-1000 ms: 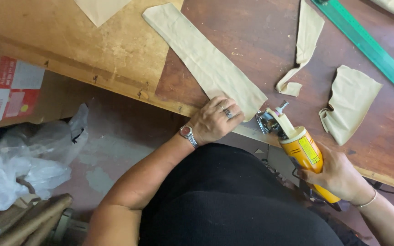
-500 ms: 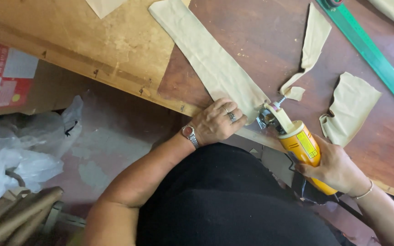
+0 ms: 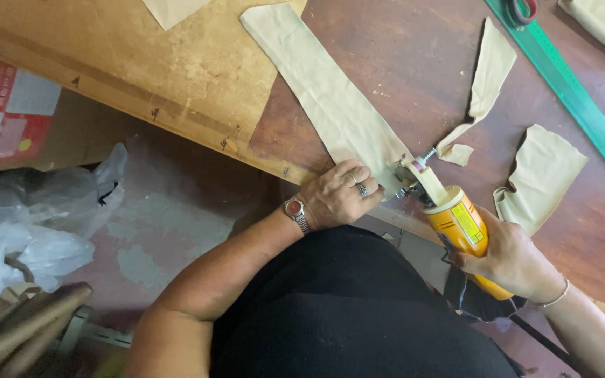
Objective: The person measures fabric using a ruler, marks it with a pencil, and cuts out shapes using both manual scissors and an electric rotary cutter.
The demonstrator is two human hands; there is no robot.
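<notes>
A long beige fabric strip (image 3: 323,91) lies diagonally across the wooden table (image 3: 400,63). My left hand (image 3: 341,194), with a ring and a wristwatch, presses the strip's near end flat at the table's edge. My right hand (image 3: 509,255) grips the yellow-orange body of a handheld electric fabric cutter (image 3: 456,224). Its metal cutting head (image 3: 409,178) sits at the strip's near end, right beside my left fingers. The blade itself is partly hidden by the guard.
Beige offcuts (image 3: 537,175) and a thin curled scrap (image 3: 481,87) lie right of the strip. A green ruler (image 3: 575,98) runs along the far right, with red-handled scissors (image 3: 523,8) at its top. A cardboard box (image 3: 15,119) and plastic bags (image 3: 29,231) sit at left, below table level.
The view has shifted slightly. The cutter and both hands keep almost the same place at the strip's near end; the cutter head sits a little closer to my left fingers.
</notes>
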